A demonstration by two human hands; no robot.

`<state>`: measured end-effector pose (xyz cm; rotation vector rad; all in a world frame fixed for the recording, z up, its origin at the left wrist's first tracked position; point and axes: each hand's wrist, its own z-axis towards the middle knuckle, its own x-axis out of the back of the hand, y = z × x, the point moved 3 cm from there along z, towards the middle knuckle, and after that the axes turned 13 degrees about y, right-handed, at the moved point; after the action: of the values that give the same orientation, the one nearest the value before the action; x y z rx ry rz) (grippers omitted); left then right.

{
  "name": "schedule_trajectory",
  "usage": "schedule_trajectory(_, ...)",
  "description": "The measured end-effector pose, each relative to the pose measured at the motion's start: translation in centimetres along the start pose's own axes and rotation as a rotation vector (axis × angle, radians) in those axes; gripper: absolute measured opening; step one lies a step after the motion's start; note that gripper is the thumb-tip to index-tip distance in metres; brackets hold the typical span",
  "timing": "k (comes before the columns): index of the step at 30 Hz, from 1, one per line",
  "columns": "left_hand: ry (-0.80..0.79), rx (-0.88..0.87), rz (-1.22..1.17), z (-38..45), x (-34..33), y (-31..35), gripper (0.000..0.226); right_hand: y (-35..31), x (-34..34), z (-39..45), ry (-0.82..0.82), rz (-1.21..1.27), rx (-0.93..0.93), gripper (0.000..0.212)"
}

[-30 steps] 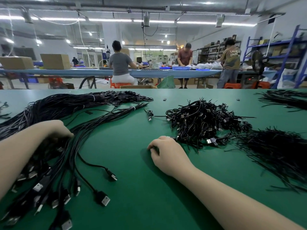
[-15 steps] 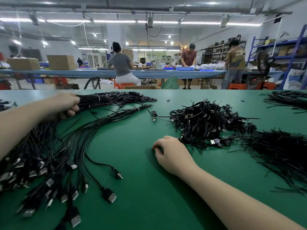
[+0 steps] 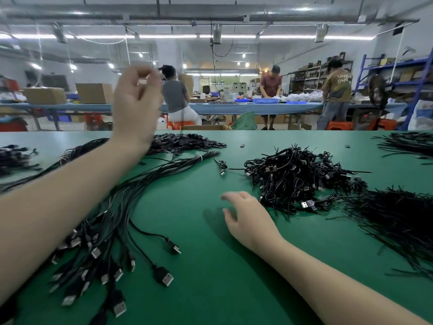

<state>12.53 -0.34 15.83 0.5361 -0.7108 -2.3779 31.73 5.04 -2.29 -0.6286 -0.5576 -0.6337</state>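
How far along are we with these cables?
Done: a pile of coiled cables lies mid-table. In hand: the left hand is raised, its grip pinching what looks like one cable, too blurred to be sure; the right hand hovers open. Left: plenty, it seems, judging by the big uncoiled bundle and the heap of ties.

On my green desk (image 3: 210,277): two long cable bundles (image 3: 131,195) left, one tangled cable heap (image 3: 297,179) centre, two wire piles (image 3: 398,219) right, two small loose black pieces (image 3: 242,145) far. At the far desk (image 3: 234,108), three people (image 3: 270,90) and two cardboard boxes (image 3: 93,92).
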Motion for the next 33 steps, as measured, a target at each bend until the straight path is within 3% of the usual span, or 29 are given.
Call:
schedule_trajectory(2, -0.103, -0.068, -0.030, -1.6, -2.3, 1.9, 0.007, -1.2, 2.1, 0.4, 0.217, 0.189, 0.017, 0.056)
schedule_trajectory(4, -0.284, -0.019, 0.023, -3.6, -5.0, 2.3, 0.007, -2.4, 5.3, 1.4, 0.454, 0.426, 0.021, 0.070)
schedule_trajectory(6, -0.419, 0.110, 0.085, -5.8, -7.2, 1.5, 0.009, -3.1, 8.7, 3.3, 0.560, 0.508, 0.027, 0.065)
schedule_trajectory(8, -0.515, 0.233, 0.138, -7.7, -8.7, 0.4, 0.015, -3.0, 11.6, 5.4, 0.470, 0.400, 0.022, 0.044)
schedule_trajectory(10, -0.555, 0.327, 0.152, -9.1, -9.3, -0.4, 0.019, -2.1, 12.8, 6.7, 0.238, 0.245, -0.013, 0.027)
schedule_trajectory(13, -0.652, 0.461, 0.126, -10.0, -8.8, -1.7, 0.011, -0.3, 13.4, 6.9, -0.007, 0.146, -0.021, 0.024)
schedule_trajectory(16, -0.939, 0.513, 0.267, -10.0, -6.9, -3.3, 0.020, 2.0, 14.6, 7.1, 0.067, 0.056, -0.044, 0.021)
schedule_trajectory(18, -1.031, 0.561, 0.357, -9.2, -5.2, -4.2, 0.020, 3.7, 15.6, 7.5, 0.168, -0.050, -0.070, 0.022)
schedule_trajectory(20, -0.959, 0.592, 0.386, -7.8, -3.7, -4.9, 0.017, 5.1, 16.0, 7.6, 0.204, -0.141, -0.100, 0.027)
schedule_trajectory(23, -0.721, 0.691, 0.255, -5.8, -2.5, -5.4, 0.023, 6.3, 16.1, 7.6, 0.213, -0.177, -0.162, 0.030)
schedule_trajectory(25, -0.474, 0.837, -0.005, -4.9, -2.2, -5.5, 0.027, 6.1, 16.1, 7.7, 0.187, -0.116, -0.180, 0.029)
schedule_trajectory(28, -0.179, 1.075, -0.483, -4.6, -2.3, -5.5, 0.007, 4.8, 15.1, 7.3, -0.038, 0.178, -0.259, 0.030)
schedule_trajectory(30, -0.127, 1.142, -0.619, -4.7, -2.7, -5.4, 0.012, 3.5, 14.0, 6.6, -0.227, 0.325, -0.300, 0.030)
schedule_trajectory(33, -0.242, 1.129, -0.546, -5.2, -3.6, -5.0, 0.017, 1.6, 12.4, 5.9, -0.357, 0.465, -0.298, 0.030)
